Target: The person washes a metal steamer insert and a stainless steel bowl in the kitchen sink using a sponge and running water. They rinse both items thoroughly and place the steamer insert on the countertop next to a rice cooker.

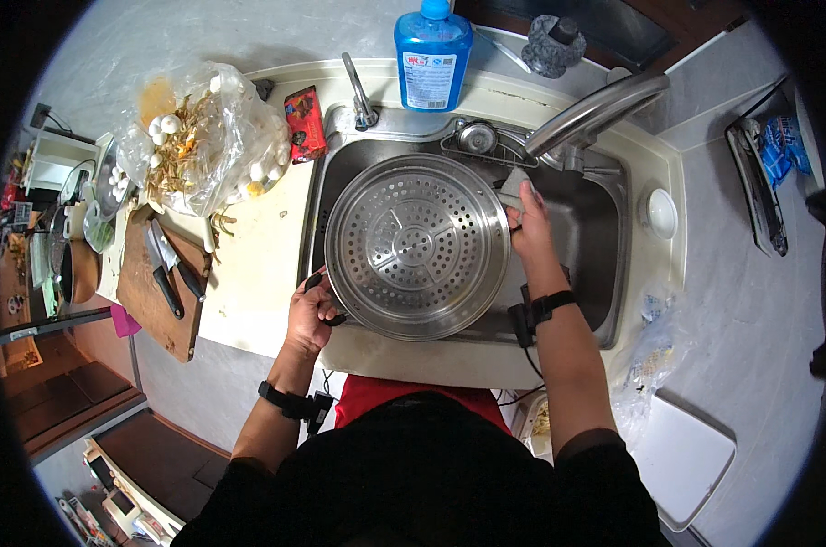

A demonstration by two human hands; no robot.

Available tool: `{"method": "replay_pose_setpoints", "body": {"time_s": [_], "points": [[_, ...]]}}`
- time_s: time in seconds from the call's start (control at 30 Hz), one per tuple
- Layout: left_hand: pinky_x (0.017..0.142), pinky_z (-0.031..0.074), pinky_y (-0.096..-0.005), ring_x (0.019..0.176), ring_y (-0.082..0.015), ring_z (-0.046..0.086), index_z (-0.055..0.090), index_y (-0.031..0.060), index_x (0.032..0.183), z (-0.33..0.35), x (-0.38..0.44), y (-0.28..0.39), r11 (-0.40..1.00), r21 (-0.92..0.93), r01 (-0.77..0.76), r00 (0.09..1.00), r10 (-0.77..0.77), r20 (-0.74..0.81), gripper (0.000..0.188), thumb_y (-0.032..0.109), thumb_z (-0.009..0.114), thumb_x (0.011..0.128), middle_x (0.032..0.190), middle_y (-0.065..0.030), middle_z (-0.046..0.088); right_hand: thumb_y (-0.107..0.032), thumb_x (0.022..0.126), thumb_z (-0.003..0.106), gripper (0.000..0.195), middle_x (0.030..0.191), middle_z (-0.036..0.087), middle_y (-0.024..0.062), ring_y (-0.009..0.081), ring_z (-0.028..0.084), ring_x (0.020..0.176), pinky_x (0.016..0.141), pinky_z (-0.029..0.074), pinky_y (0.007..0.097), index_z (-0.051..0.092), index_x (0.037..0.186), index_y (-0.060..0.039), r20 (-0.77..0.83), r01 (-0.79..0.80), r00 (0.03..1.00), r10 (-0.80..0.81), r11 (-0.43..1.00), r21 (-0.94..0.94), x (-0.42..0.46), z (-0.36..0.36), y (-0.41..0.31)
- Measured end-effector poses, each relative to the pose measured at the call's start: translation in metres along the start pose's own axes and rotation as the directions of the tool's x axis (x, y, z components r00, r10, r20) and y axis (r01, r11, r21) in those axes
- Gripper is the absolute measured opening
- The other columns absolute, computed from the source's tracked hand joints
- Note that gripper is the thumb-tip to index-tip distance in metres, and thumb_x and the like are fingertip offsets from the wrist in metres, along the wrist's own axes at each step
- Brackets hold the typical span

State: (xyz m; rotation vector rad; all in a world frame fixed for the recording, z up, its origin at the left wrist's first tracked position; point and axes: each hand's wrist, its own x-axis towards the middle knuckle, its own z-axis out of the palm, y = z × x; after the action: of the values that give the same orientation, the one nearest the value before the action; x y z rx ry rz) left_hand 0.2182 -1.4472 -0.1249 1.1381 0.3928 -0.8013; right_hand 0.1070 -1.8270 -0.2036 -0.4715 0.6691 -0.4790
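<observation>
A round stainless steel steamer tray [413, 249] with a perforated bottom is held over the sink [594, 273]. My left hand [310, 311] grips its black handle at the lower left. At the upper right of the rim, my right hand [532, 222] has a grey cloth or scouring pad [515, 188] in its fingers. The pad is against the other handle, which is mostly hidden by the hand and pad. Above the tray arches the steel faucet [594, 113].
A blue detergent bottle [433, 65] stands behind the sink, near a wire rack [495, 147]. Left are a red packet [305, 126], a plastic bag of scraps and eggshells [207, 143], and a cutting board [139, 273] bearing two knives [165, 267]. A small white bowl [661, 213] sits right.
</observation>
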Motion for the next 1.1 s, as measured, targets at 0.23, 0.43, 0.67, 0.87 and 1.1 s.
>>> {"method": "replay_pose_setpoints", "body": {"time_s": [0.23,0.43,0.67,0.87,1.1], "points": [[0.043,0.033,-0.0207,0.043,-0.0052,0.035,0.051,-0.0029,0.124,-0.008,0.004,-0.012,0.998,-0.059,0.023,1.0,-0.022,0.019,0.048,-0.005,0.041,0.076,0.099,-0.0051,0.065,-0.015,0.093,0.059,0.049,0.126,0.051,0.0106,0.0218,0.055,0.107,0.082,0.051,0.0348,0.038,0.136,-0.0094,-0.091,0.095,0.989,-0.116,0.974,-0.204,-0.021,-0.014,0.025],[0.044,0.033,-0.0208,0.043,-0.005,0.035,0.052,-0.0027,0.124,0.007,0.0,-0.003,0.999,0.022,0.024,1.0,-0.024,0.012,0.049,-0.006,0.042,0.076,0.109,-0.0057,0.064,-0.011,0.093,0.056,0.052,0.131,0.048,0.0118,0.0243,0.052,0.113,0.091,0.048,0.0377,0.034,0.14,-0.0114,-0.184,0.082,0.972,-0.146,0.945,-0.317,-0.047,-0.002,0.024],[0.044,0.032,-0.0201,0.044,-0.0047,0.034,0.052,-0.0026,0.123,0.014,-0.006,0.004,0.999,0.039,0.021,0.999,-0.022,0.033,0.049,-0.006,0.041,0.076,0.115,-0.0064,0.062,-0.019,0.094,0.055,0.055,0.131,0.048,0.0167,0.0278,0.051,0.115,0.092,0.045,0.0372,0.031,0.14,-0.0026,-0.402,-0.006,0.905,-0.143,0.938,-0.346,-0.079,-0.003,0.026],[0.044,0.031,-0.0203,0.046,-0.0047,0.034,0.054,0.001,0.122,0.01,-0.007,-0.006,0.998,-0.032,0.058,0.997,-0.056,0.06,0.041,-0.004,0.045,0.082,0.097,-0.0017,0.061,-0.022,0.093,0.056,0.045,0.125,0.052,0.0188,0.0285,0.053,0.111,0.092,0.043,0.0365,0.046,0.129,0.0015,-0.17,0.075,0.872,-0.459,0.468,-0.88,-0.091,-0.031,0.029],[0.044,0.033,-0.0229,0.047,-0.007,0.035,0.057,0.0006,0.117,0.03,-0.008,-0.007,0.998,0.023,0.057,0.997,-0.058,0.048,0.043,-0.007,0.045,0.076,0.108,-0.0085,0.062,-0.027,0.095,0.053,0.042,0.115,0.058,0.0178,0.0253,0.059,0.1,0.087,0.046,0.0344,0.048,0.126,0.0012,0.242,0.363,0.914,-0.325,0.389,-0.847,-0.098,0.081,0.037]]}}
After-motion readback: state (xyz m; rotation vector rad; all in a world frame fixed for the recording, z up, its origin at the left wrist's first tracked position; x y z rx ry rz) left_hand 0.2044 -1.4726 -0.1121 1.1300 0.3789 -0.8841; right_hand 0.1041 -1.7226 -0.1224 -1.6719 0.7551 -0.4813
